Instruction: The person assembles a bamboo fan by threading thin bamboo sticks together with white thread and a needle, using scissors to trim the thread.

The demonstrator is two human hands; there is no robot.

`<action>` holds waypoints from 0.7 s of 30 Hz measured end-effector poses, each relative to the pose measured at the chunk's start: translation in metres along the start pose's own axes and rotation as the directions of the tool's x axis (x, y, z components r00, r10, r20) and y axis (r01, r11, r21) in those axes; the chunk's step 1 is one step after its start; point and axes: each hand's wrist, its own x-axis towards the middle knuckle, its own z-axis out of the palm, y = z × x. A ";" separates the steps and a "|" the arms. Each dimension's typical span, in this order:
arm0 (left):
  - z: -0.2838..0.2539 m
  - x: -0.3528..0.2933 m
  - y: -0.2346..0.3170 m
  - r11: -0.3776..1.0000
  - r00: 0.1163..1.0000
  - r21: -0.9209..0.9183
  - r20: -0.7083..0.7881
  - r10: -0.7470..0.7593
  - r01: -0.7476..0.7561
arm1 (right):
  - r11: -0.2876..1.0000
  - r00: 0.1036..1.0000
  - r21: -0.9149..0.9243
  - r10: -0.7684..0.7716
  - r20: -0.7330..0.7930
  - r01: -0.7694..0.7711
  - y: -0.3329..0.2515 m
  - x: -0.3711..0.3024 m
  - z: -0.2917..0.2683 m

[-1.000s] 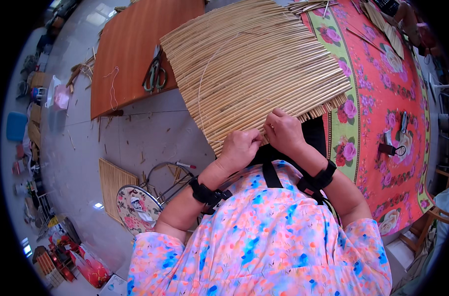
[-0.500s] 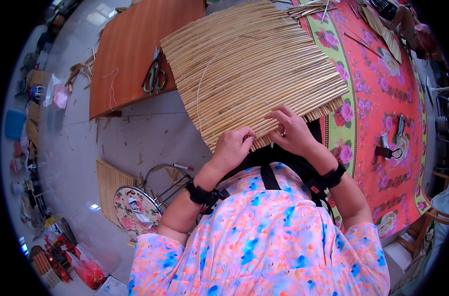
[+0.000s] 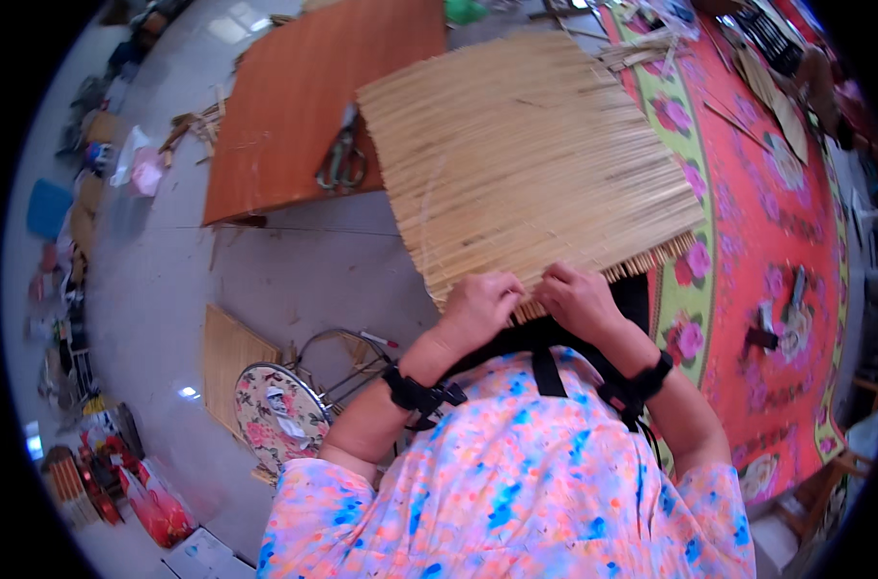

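While left hand and right hand curl inward, close together, at stick mat, grip unclear.

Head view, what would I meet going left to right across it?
Blue object → pink bag → scissors → left hand → right hand → small black object.

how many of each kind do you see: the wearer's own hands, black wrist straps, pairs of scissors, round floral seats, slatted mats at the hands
Hands: 2 (left hand, right hand)
Black wrist straps: 2
Scissors: 1 pair
Round floral seat: 1
Slatted mat at the hands: 1
Total: 7
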 end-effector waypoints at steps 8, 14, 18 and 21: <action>-0.034 0.015 -0.021 0.971 0.982 0.173 -0.067 0.177 -0.163 | 0.993 1.000 -0.114 0.000 0.027 0.003 -0.007 0.003 -0.002; -0.135 0.078 -0.112 0.943 0.811 0.273 -0.585 0.004 0.193 | 0.997 0.999 -0.067 0.048 0.015 -0.046 -0.008 0.001 -0.010; -0.181 0.082 -0.182 0.753 0.735 0.395 -0.657 -0.169 0.526 | 0.996 0.998 -0.069 0.051 0.045 -0.048 -0.012 0.004 -0.010; -0.187 0.088 -0.192 0.622 0.704 0.500 -0.700 -0.120 0.603 | 0.997 0.998 -0.057 0.046 0.048 -0.044 -0.010 0.003 -0.011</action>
